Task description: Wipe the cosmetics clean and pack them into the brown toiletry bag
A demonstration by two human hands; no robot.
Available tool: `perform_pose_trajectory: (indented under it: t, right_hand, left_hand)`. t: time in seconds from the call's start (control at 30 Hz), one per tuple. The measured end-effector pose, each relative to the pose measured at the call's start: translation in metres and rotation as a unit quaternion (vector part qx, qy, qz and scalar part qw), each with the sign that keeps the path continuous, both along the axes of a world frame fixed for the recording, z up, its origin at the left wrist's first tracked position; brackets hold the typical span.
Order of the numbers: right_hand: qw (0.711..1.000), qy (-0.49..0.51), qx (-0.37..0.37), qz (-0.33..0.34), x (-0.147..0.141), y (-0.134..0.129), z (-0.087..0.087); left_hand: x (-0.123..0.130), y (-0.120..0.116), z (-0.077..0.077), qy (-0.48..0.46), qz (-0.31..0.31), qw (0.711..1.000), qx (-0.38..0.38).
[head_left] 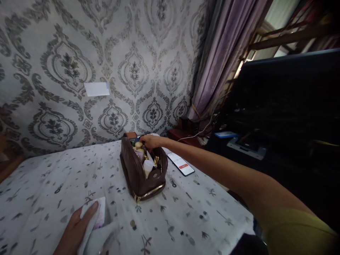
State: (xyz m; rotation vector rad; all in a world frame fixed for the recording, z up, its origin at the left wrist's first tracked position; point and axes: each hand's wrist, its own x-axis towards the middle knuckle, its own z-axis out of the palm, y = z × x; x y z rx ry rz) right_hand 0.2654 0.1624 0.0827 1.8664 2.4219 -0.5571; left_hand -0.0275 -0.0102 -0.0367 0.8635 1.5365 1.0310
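Observation:
A brown leather-look toiletry bag (130, 170) with gold zips stands unzipped on the patterned sheet, filled with several small bottles and tubes. A white-capped container (148, 166) sits near its front end, and a cream-coloured round cap (138, 145) shows further back. My right hand (151, 141) reaches over the bag's far end with curled fingers; what they grip there is hidden. At the lower left, my left hand (81, 221) is closed on a soft white packet with pink print (100, 214). Whitish, crumpled material hangs below that packet.
A phone (181, 164) with a lit screen lies right of the bag. The white sheet (106, 177) with small plant prints covers the surface, which meets a patterned wall. A purple curtain (223, 60), a white cable (198, 134) and a large black object (287, 106) are on the right.

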Motion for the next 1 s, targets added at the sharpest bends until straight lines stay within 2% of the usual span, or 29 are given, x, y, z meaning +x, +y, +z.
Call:
perform_pose_trajectory:
  t: [0.2,0.37,0.47,0.63,0.73,0.83,1.0]
  right_hand:
    - [1.0,0.02,0.006,-0.001,0.004,0.001,-0.007]
    - [0.999,0.027,0.018,0.008,0.004,-0.001,-0.008]
    - [0.999,0.013,0.03,0.017,0.003,-0.003,-0.007]
    - [0.995,-0.038,0.077,0.042,0.002,-0.01,-0.001]
    - [0.986,-0.071,0.147,0.046,0.003,-0.026,0.004]
    - [0.974,-0.1,0.203,0.033,0.007,-0.052,0.007]
    - [0.963,-0.15,0.215,0.057,0.015,-0.096,0.009]
  left_hand:
    - [-0.005,0.001,-0.005,0.005,-0.035,0.999,0.017]
    - [-0.004,0.001,-0.006,0.008,-0.025,1.0,0.015]
    - [-0.003,0.001,-0.005,0.007,-0.014,1.0,0.025]
    - [0.0,-0.002,-0.003,0.008,-0.036,0.998,0.054]
    - [-0.001,-0.002,-0.003,0.01,-0.039,0.998,0.044]
    - [-0.004,0.001,-0.005,0.017,-0.042,0.998,0.04]
    - [-0.011,0.008,-0.009,0.027,-0.031,0.999,-0.011]
